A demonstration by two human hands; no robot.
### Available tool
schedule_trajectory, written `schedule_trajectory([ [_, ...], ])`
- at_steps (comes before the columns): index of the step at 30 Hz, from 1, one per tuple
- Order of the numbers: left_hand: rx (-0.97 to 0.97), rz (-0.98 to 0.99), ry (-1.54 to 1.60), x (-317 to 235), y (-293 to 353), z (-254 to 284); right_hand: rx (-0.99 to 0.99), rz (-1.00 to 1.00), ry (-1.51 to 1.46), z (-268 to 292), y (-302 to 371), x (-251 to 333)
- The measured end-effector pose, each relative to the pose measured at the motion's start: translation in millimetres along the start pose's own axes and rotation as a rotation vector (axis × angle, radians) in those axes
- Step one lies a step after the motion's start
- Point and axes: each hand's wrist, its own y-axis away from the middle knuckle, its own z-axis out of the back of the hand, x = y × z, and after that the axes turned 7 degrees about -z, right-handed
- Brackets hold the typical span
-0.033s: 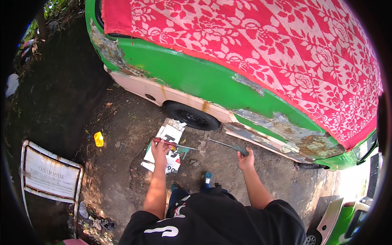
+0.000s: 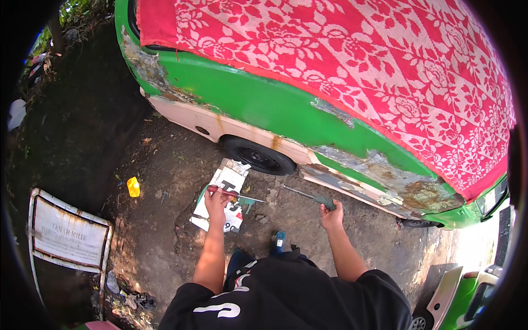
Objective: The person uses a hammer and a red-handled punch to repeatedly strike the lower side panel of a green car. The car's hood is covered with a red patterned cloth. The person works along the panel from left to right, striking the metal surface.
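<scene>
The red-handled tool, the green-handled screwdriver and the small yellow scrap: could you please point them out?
red-handled tool [image 2: 215, 190], head view, on the red grip.
green-handled screwdriver [image 2: 328, 204], head view, on the green handle.
small yellow scrap [image 2: 133, 186], head view, on its middle.

Bright daylight; glare washes out the ground right of the green car, deep shade lies left of it. Fisheye bending and black vignette ring the edges.

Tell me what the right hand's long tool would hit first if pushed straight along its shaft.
Probably the car's black tyre: the right hand aims its green-handled screwdriver up-left towards it, though depth is unclear.
</scene>
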Motion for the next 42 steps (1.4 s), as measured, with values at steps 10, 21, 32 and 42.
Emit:
schedule_trajectory([
  [10, 0.191, -0.051, -0.106, 23, -4, -16, 0.069, -0.063, -0.242, 47, 31, -15],
  [21, 0.26, -0.001, -0.111, -1, 20, 3, 0.757, -0.176, -0.217, -13, 156, -59],
  [32, 0.449, -0.094, -0.113, -18, 28, -20, 0.297, 0.355, 0.218, -31, 173, -19],
  [42, 0.908, -0.041, -0.249, 19, 54, -61, -0.146, 0.615, 0.7, 81, 151, 34],
])
